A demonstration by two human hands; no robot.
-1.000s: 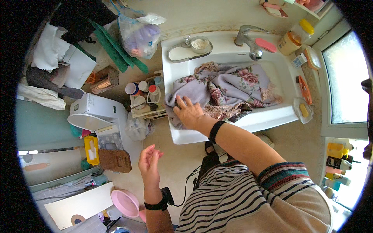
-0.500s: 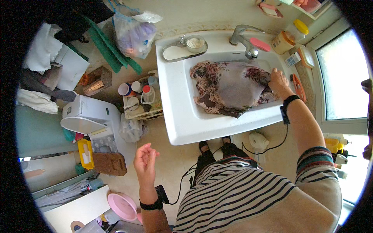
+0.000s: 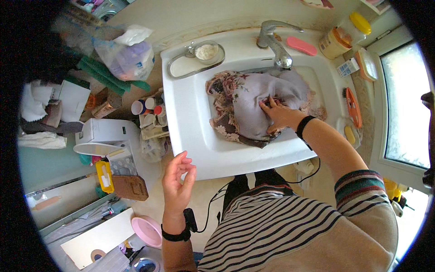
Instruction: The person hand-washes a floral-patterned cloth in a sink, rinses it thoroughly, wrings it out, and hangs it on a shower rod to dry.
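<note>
A grey garment or cloth (image 3: 247, 102) with dark floral patches and a lacy, scalloped edge lies bunched in the basin of the white sink (image 3: 186, 131). On its middle rests my right hand (image 3: 282, 117), fingers spread and pressing into the fabric without gripping it. My left hand (image 3: 178, 181) is raised in the air by the sink's front left corner, its fingers loosely bent and apart, holding nothing. Above the basin's back edge juts a chrome faucet (image 3: 276, 45).
On the sink's back left ledge sits a small bowl of white powder (image 3: 207, 52). A pink oblong item (image 3: 301, 46), a yellow-lidded jar (image 3: 337, 41), an orange brush (image 3: 352, 108) and a yellow soap bar (image 3: 350, 134) line the right side. Bottles (image 3: 158, 111) stand left of the sink.
My right hand has moved left from the cloth's right edge onto its middle. The cloth has shifted slightly. My left hand has risen a little toward the sink, and the whole view has tilted.
</note>
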